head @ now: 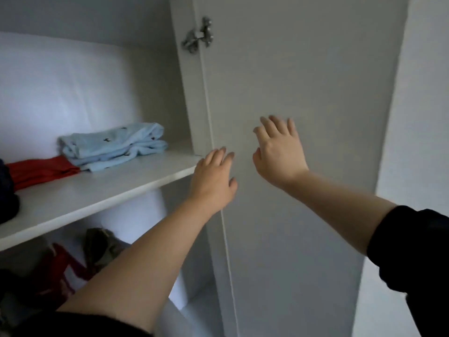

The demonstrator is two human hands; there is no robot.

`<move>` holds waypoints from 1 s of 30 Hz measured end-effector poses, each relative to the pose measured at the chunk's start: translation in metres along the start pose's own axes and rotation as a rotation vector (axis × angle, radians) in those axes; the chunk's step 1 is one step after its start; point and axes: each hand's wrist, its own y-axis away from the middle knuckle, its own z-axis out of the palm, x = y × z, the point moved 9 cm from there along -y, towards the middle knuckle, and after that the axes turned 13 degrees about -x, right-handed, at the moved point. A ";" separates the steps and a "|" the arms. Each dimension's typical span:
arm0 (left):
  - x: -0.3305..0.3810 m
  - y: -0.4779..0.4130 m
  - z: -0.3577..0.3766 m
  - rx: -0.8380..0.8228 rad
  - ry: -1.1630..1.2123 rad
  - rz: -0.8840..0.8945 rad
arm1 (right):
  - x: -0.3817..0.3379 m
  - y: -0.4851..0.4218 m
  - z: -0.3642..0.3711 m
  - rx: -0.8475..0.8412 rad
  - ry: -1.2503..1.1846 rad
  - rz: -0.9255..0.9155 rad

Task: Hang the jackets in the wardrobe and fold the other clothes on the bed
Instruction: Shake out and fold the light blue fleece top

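I face an open white wardrobe. Both hands are raised with straight fingers and hold nothing. My left hand (pixel 213 178) is at the front corner of the shelf (pixel 97 190), by the hinged edge of the open door (pixel 303 93). My right hand (pixel 279 152) reaches toward the door's inner face, fingers spread; whether it touches I cannot tell. A folded light blue garment (pixel 114 147) lies on the shelf, a folded red one (pixel 38 171) to its left, something dark (pixel 7 190) at the far left edge.
A metal hinge (pixel 198 36) joins the door to the wardrobe's side panel. Below the shelf, a red garment (pixel 58 266) and a greyish-brown one (pixel 102 244) are in the lower compartment. A white wall (pixel 425 117) is to the door's right.
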 end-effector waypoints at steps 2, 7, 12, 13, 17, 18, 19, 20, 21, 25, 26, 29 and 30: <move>0.070 -0.006 -0.007 0.033 0.040 0.131 | 0.053 0.049 -0.025 -0.022 0.079 0.088; 0.256 0.001 -0.027 0.105 0.122 0.431 | 0.180 0.169 -0.092 -0.110 0.288 0.321; 0.433 0.034 -0.048 0.221 0.135 0.734 | 0.298 0.297 -0.164 -0.102 0.364 0.544; 0.472 0.043 -0.050 0.234 0.147 0.788 | 0.321 0.324 -0.177 -0.108 0.382 0.579; 0.629 0.075 -0.053 0.188 0.264 0.872 | 0.412 0.443 -0.226 -0.189 0.465 0.713; 0.670 0.085 -0.052 0.166 0.298 0.889 | 0.436 0.476 -0.240 -0.211 0.481 0.748; 0.709 0.095 -0.051 0.146 0.333 0.908 | 0.459 0.509 -0.254 -0.230 0.493 0.781; 0.750 0.106 -0.051 0.128 0.362 0.932 | 0.484 0.544 -0.269 -0.248 0.506 0.819; 0.790 0.116 -0.050 0.114 0.386 0.958 | 0.508 0.579 -0.283 -0.269 0.519 0.857; 0.934 0.156 -0.049 0.066 0.457 1.068 | 0.594 0.709 -0.326 -0.363 0.541 1.016; 0.965 0.165 -0.047 0.048 0.464 1.085 | 0.611 0.736 -0.334 -0.378 0.536 1.055; 1.051 0.190 -0.032 -0.022 0.447 1.144 | 0.658 0.806 -0.344 -0.420 0.510 1.138; 1.077 0.197 -0.025 -0.042 0.435 1.169 | 0.672 0.827 -0.344 -0.435 0.501 1.158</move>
